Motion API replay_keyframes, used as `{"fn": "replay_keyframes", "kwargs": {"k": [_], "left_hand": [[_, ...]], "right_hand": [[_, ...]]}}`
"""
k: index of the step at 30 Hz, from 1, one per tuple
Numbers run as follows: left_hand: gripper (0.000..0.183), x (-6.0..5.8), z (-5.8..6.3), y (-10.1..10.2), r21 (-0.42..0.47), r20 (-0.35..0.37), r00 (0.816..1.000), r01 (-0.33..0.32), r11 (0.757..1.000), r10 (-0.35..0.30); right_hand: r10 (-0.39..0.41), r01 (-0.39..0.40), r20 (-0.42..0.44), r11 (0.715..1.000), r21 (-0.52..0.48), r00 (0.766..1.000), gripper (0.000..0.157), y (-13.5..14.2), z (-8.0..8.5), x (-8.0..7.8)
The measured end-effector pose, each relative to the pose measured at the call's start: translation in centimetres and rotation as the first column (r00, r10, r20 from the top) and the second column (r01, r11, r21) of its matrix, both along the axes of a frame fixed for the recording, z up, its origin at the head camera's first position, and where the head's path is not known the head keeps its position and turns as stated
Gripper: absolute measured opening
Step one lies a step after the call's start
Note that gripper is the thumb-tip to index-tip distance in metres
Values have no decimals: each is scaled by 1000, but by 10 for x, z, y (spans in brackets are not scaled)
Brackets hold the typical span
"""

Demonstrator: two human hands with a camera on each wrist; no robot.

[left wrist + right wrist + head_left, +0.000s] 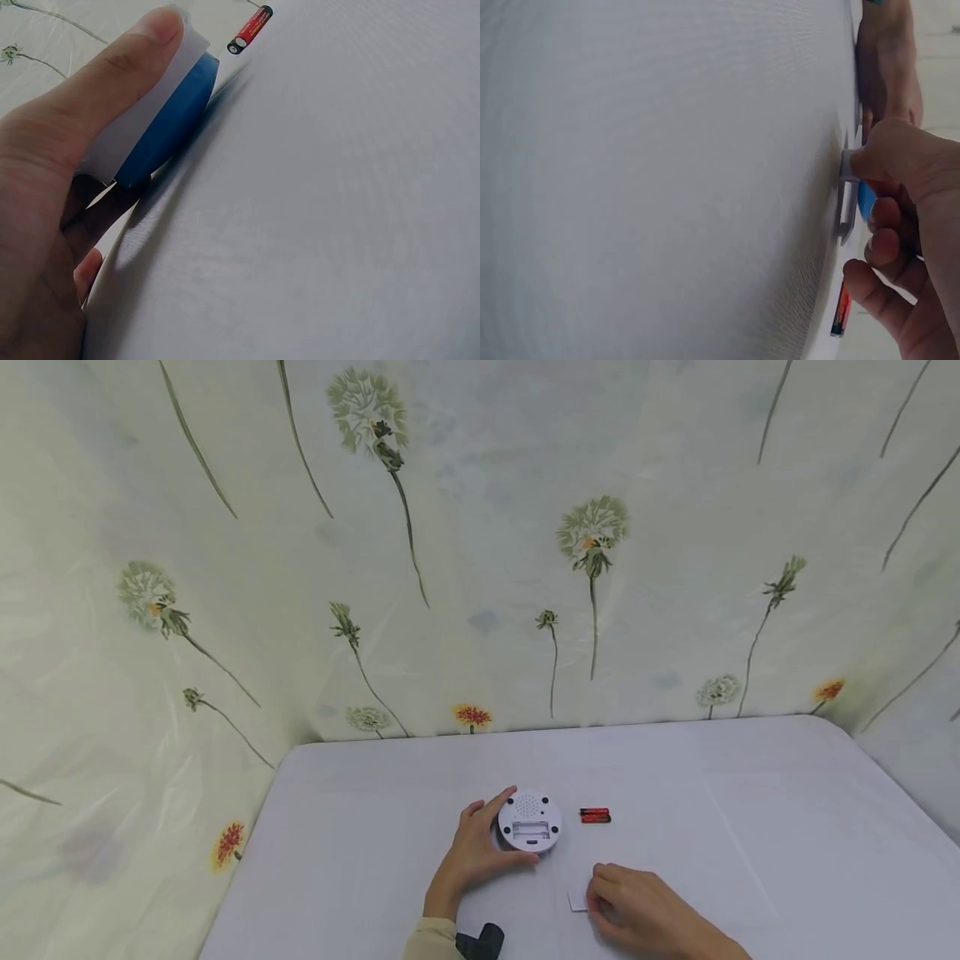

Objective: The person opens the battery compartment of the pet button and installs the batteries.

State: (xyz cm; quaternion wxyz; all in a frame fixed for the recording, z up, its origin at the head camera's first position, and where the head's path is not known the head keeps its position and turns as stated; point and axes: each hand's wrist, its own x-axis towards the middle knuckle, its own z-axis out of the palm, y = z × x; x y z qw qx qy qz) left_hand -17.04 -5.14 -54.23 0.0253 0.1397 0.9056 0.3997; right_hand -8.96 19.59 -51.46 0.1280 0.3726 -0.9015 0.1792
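My left hand (476,847) grips a round white battery-powered device (527,807) from its left side, thumb and fingers spread around the rim. Its underside faces up, showing speaker holes, dark feet and an uncovered battery compartment (531,830) with nothing in it. The left wrist view shows the device's blue lower part (172,124) close to the table. Nearer the front edge, my right hand (637,906) pinches a small flat white battery cover (577,902). In the right wrist view the thumb lies on this cover (849,202), which is close to the tabletop; its far side is hidden.
Two red and black batteries (596,816) lie side by side to the right of the device. A white cloth covers the table (375,827). Behind it hangs a flower-patterned curtain (480,568). A black fitting (483,941) shows near the left wrist.
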Motion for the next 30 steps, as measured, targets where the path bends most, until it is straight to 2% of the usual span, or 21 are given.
{"fn": "replay_keyframes", "kwargs": {"k": [3, 6, 11, 15, 17, 18, 22, 24, 29, 30], "left_hand": [[96, -3, 2, 0, -1, -14, 1000, 0, 1000, 0], [96, -5, 3, 1, 2, -23, 1000, 1, 1000, -1], [95, -9, 5, 1, -2, -14, 1000, -4, 1000, 4], [95, -11, 7, 1, 6, -17, 1000, -12, 1000, 12], [95, -11, 8, 1, 12, -19, 1000, -13, 1000, 13], [95, -12, 7, 1, 10, -18, 1000, -11, 1000, 11], [94, -10, 6, 1, 6, -3, 1000, -14, 1000, 14], [94, -8, 4, 0, 2, 12, 1000, -24, 1000, 24], [94, -1, 1, 0, 8, 36, 999, -31, 999, 31], [94, -1, 0, 1, 12, 36, 999, -29, 1000, 28]], "right_hand": [[-21, 19, 73, 999, 32, 997, 17, 0, 2, -2], [-40, 31, 170, 998, 51, 985, 14, 0, 5, -4], [-16, 4, 260, 999, 44, 966, 13, 1, 13, -9], [-2, -9, 334, 999, 31, 942, 14, 5, 23, -20], [4, -1, 383, 1000, -7, 924, 13, 9, 26, -28], [6, 8, 380, 999, -35, 925, 12, 12, 26, -33], [-18, 87, 408, 985, -151, 913, 7, 25, 18, -54], [-66, 167, 443, 967, -192, 894, 11, 30, 11, -64], [-148, 345, 568, 903, -256, 810, 22, 41, -4, -81], [-150, 354, 576, 898, -261, 803, 24, 43, -6, -82]]}}
